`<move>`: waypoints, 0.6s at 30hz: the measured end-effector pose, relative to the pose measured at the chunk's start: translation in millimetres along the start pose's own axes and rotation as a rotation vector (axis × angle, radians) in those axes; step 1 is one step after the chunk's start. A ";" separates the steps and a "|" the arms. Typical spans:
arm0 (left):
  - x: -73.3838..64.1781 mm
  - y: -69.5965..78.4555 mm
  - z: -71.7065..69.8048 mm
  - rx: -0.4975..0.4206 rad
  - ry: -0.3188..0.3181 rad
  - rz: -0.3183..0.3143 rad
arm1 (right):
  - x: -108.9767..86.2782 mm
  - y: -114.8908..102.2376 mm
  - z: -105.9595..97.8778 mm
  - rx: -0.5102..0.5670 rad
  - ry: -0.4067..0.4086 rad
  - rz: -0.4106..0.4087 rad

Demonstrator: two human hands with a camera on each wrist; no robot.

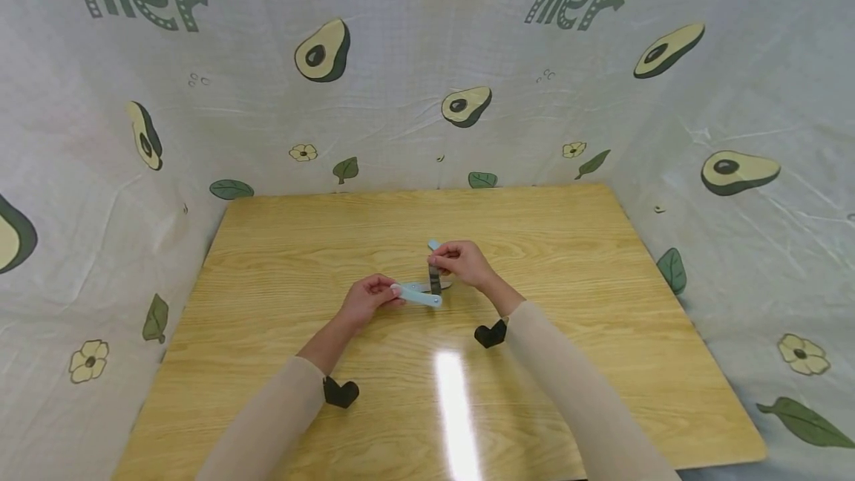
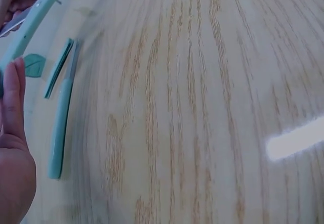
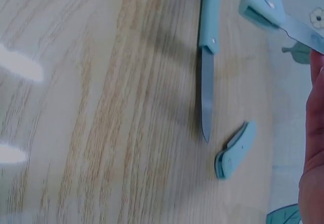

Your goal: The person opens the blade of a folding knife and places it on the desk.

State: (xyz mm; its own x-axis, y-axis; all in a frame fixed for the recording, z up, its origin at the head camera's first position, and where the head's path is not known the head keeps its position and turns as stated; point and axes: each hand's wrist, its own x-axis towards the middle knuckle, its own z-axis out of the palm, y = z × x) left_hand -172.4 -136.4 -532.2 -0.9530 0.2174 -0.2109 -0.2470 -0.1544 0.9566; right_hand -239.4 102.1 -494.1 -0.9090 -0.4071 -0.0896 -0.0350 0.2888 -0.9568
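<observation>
Above the table, my left hand (image 1: 364,301) grips the light-blue handle of a folding knife (image 1: 419,296). My right hand (image 1: 465,261) pinches that knife's metal blade, which stands out at an angle from the handle. Beneath them lies a second folding knife (image 3: 209,27), unfolded flat on the wood with its blade straight out from a matching light-blue handle. Beside its tip rests a third, folded knife (image 3: 236,152), its blade tucked into the handle; in the head view my right hand partly covers it.
The wooden table (image 1: 300,243) has a bright light streak near its front. A white cloth (image 1: 401,36) with avocado and leaf prints hangs behind and at both sides. A black band piece (image 1: 342,393) sits at the left wrist, another (image 1: 490,334) at the right.
</observation>
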 end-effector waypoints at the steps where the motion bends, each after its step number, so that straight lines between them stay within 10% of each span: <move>1: -0.4 -0.5 -0.7 -0.012 0.009 0.009 | -1.4 0.4 -2.1 0.034 0.005 0.004; 18: -6.9 -0.8 -11.1 -0.263 0.232 0.097 | -30.5 36.7 4.3 0.634 0.062 0.032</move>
State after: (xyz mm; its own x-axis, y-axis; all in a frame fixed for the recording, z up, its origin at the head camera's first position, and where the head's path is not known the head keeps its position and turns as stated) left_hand -167.6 -148.4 -533.7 -0.9812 -0.0305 -0.1904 -0.1611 -0.4132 0.8963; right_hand -211.2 121.4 -527.7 -0.9287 -0.3499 -0.1229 0.2277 -0.2765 -0.9337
